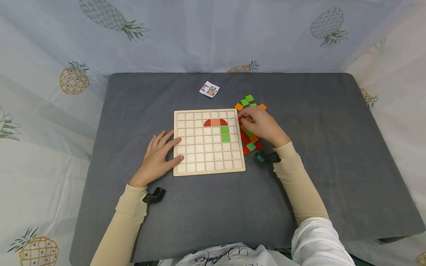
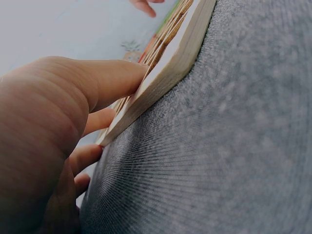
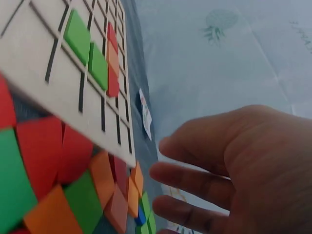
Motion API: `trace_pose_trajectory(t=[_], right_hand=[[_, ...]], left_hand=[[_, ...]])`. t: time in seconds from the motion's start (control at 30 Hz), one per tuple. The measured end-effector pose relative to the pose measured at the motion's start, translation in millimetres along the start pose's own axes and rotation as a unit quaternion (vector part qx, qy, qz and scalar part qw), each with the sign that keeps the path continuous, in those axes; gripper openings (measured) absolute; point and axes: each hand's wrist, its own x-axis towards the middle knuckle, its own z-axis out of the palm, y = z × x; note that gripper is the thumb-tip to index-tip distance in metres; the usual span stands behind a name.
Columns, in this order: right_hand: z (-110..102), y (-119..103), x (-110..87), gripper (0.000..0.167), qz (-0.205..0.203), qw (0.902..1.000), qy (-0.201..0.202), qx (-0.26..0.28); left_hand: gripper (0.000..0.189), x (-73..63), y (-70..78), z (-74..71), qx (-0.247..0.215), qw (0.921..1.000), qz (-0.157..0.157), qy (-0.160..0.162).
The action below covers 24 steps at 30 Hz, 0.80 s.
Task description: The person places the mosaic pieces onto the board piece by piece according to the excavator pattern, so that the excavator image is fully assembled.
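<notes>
A square wooden grid board [image 1: 199,157] lies on the table in the head view. On it sit two red rounded tiles, with an orange tile [image 1: 215,122] between them, and two green tiles [image 1: 225,137] below the right one. My left hand [image 1: 155,162] rests at the board's left edge, fingers spread, thumb and index finger on its border. My right hand [image 1: 263,123] hovers over a heap of loose tiles [image 1: 251,146] beside the board's right edge. In the right wrist view its thumb and fingers [image 3: 187,178] are bent loosely and apart, with nothing between them.
A small printed pattern card [image 1: 209,89] lies behind the board. The loose heap holds red, green and orange tiles, plus a blue tile [image 3: 141,216]. Grey cloth [image 1: 206,207] covers the table, and a pineapple-print curtain [image 1: 199,37] hangs behind it.
</notes>
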Motion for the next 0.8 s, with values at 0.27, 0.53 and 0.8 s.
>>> trace_pose_trajectory(t=[0.27,0.53,0.8], right_hand=[[0,20,0.0,0.04,0.054,0.993,0.06,-0.086],[3,28,0.5,0.04,0.079,0.986,0.058,-0.135],[1,27,0.0,0.036,0.064,0.9828,0.075,-0.156]], left_hand=[[0.066,-1.1,0.3,0.7,-0.002,1.0,0.003,-0.006],[0.065,-1.0,0.7,0.7,-0.001,1.0,0.003,-0.005],[0.066,0.0,0.3,0.3,0.001,1.0,0.003,0.0]])
